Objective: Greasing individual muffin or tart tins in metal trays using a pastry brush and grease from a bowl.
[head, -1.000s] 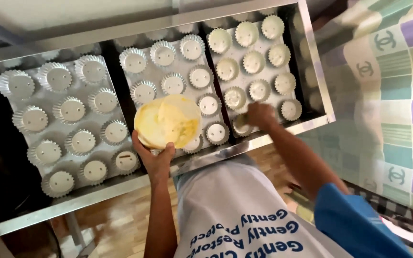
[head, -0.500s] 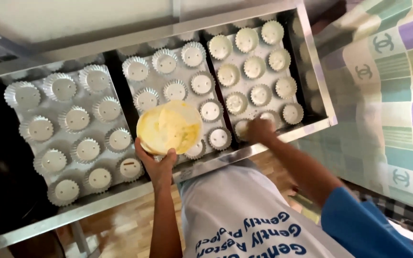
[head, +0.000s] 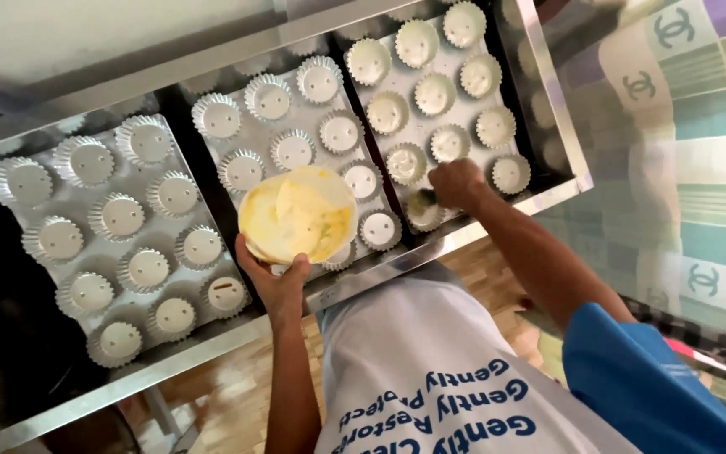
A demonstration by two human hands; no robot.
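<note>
My left hand grips from below a round bowl smeared with yellow batter, held over the near edge of the middle tray. My right hand is closed on a small spoon, its tip over a paper-lined cup in the near row of the right tray. Some nearby cups in that tray look filled with pale batter.
A third tray of white fluted liners lies to the left. All three trays sit in a steel-framed table. A pastel checked covering is at the right, wooden floor below, and my white apron hangs against the table edge.
The view has shifted slightly. My right hand stays at the near row of the right tray, and the bowl stays in my left hand over the middle tray.
</note>
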